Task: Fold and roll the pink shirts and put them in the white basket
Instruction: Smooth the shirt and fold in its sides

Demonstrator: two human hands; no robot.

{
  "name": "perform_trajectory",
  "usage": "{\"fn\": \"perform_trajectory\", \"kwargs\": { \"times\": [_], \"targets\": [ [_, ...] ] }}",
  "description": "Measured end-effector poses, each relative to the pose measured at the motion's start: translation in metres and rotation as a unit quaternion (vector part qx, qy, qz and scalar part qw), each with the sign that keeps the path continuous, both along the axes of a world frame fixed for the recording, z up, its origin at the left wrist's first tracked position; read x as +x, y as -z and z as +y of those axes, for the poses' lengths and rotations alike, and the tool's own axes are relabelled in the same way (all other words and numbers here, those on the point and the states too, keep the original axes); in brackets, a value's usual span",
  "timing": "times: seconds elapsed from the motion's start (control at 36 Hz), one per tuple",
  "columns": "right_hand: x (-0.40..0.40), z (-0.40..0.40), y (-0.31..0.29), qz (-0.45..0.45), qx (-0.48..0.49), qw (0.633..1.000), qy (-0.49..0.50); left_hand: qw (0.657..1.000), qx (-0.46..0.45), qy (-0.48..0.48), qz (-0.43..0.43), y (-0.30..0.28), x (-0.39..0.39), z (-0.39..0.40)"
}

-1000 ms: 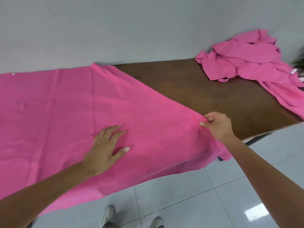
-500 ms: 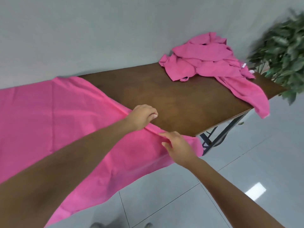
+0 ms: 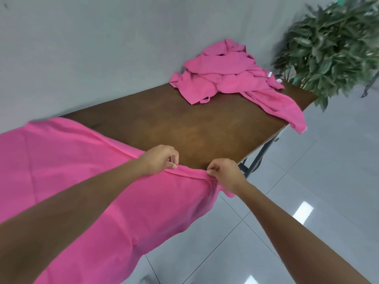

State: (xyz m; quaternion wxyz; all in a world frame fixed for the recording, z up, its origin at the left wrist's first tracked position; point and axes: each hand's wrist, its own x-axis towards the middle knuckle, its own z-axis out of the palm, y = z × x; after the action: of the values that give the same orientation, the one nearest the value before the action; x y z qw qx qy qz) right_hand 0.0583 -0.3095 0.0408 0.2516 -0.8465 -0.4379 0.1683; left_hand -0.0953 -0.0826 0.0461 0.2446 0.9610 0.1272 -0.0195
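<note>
The spread pink shirt (image 3: pixel 67 177) covered the table (image 3: pixel 194 128) from about 9 o'clock in to the middle of the view, and its near side hung over the table's front edge toward 7 o'clock, above the tiled floor (image 3: pixel 320 181). Its right-hand edge ran as a slanting line from 10 o'clock down to the centre, where it was gathered into a small ridge.

The left hand (image 3: pixel 159 159) had its fingers curled and pinching that ridge of cloth; just to its right, at roughly 5 o'clock from it, the right hand (image 3: pixel 224 173) pinched the same edge at the shirt's corner, right at the table's front edge. A small flap of cloth dangled below the right wrist, off the table.

Past the hands, bare brown tabletop stretched toward 1 o'clock as open room. At its far end lay the pile of pink shirts (image 3: pixel 225 78), crumpled against the wall (image 3: pixel 102 48), with one piece trailing over the table's right edge at 3 o'clock. A leafy plant (image 3: pixel 332 42) stood beyond that corner at 2 o'clock. Folding legs showed under the table's right end.
</note>
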Motion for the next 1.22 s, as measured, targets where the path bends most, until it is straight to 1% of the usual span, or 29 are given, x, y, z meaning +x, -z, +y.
{"fn": "perform_trajectory", "kwargs": {
  "times": [0.08,0.17,0.31,0.42,0.5,0.56,0.61,0.69,0.81,0.92,1.03,1.11,1.22],
  "targets": [
    [0.002,0.003,-0.004,0.006,-0.026,1.000,0.007,1.000,-0.012,0.002,-0.020,-0.007,0.003,0.004],
    [0.002,0.004,-0.011,-0.005,-0.028,0.999,0.025,0.999,-0.018,0.008,-0.033,-0.015,0.004,0.009],
    [-0.001,0.004,-0.028,-0.035,0.011,0.999,0.036,0.997,-0.029,0.024,-0.068,-0.031,0.003,0.018],
    [-0.010,-0.002,-0.032,-0.057,0.044,0.997,0.016,0.992,-0.002,0.047,-0.117,-0.033,-0.012,0.015],
    [-0.017,-0.006,-0.027,-0.022,0.019,1.000,-0.011,0.985,0.032,0.079,-0.149,-0.018,-0.035,0.011],
    [-0.021,-0.004,-0.024,0.017,0.001,1.000,-0.006,0.977,0.062,0.104,-0.174,-0.003,-0.051,0.005],
    [-0.026,0.004,-0.022,0.034,0.000,0.999,-0.004,0.971,0.078,0.111,-0.195,0.013,-0.066,-0.001],
    [-0.037,0.026,-0.023,0.052,-0.004,0.998,-0.020,0.973,0.083,0.096,-0.191,0.032,-0.086,-0.005],
    [-0.048,0.062,-0.021,0.068,-0.027,0.997,-0.040,0.973,0.117,0.032,-0.197,0.042,-0.110,0.004],
    [-0.053,0.092,-0.015,0.081,-0.058,0.995,-0.032,0.974,0.117,-0.019,-0.195,0.045,-0.129,0.019],
    [-0.054,0.111,-0.014,0.076,-0.049,0.996,-0.013,0.983,0.088,-0.039,-0.157,0.049,-0.140,0.026],
    [-0.056,0.123,-0.014,0.067,-0.058,0.996,-0.026,0.988,0.076,-0.040,-0.125,0.054,-0.143,0.026],
    [-0.059,0.132,-0.010,0.056,-0.080,0.994,-0.051,0.988,0.072,-0.045,-0.130,0.056,-0.144,0.024]
  ]
}}
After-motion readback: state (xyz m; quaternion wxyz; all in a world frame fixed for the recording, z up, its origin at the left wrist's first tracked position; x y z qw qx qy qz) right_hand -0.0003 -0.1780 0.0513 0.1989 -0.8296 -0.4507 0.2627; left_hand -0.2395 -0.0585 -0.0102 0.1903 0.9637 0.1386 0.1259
